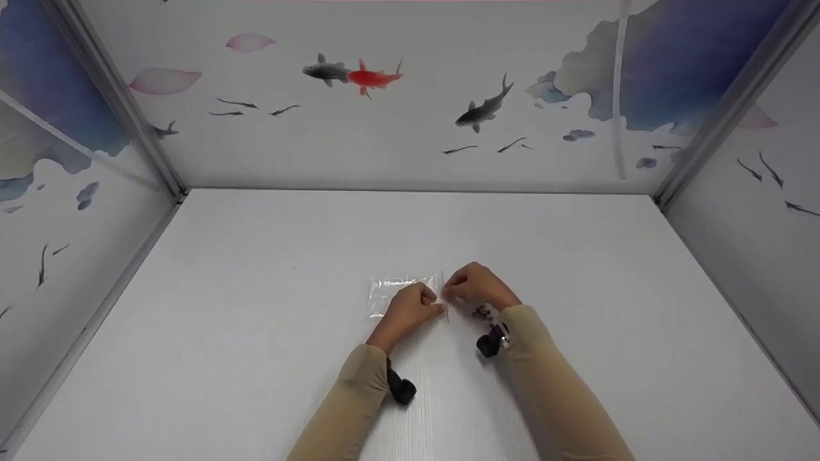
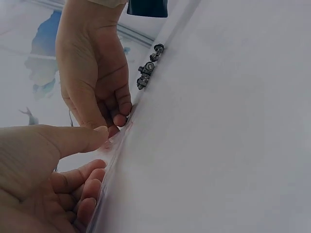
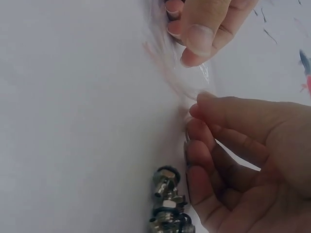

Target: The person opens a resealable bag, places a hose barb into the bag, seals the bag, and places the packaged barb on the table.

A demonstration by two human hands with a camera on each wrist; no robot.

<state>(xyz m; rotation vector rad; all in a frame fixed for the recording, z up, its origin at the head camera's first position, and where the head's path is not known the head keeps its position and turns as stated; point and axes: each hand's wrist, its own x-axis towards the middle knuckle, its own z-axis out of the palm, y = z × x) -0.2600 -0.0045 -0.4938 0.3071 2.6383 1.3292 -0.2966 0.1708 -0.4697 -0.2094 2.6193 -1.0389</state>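
Note:
A clear plastic bag (image 1: 382, 292) with a thin reddish line along its right edge lies flat on the white table. My left hand (image 1: 407, 308) is over the bag's right part, pinching the film near that edge. Just to its right, my right hand (image 1: 477, 285) pinches the edge itself between thumb and forefinger, as the right wrist view shows; its other fingers curl loosely. Beside the right hand sits a small cluster of metal fittings (image 1: 482, 313), with hex nuts and dark rings visible in the right wrist view (image 3: 167, 204). The bag's left part is uncovered.
The white table (image 1: 256, 371) is bounded by a back wall (image 1: 410, 153) and side walls printed with fish and petals. Dark wrist cameras sit on the left wrist (image 1: 402, 390) and right wrist (image 1: 491, 342), close above the table.

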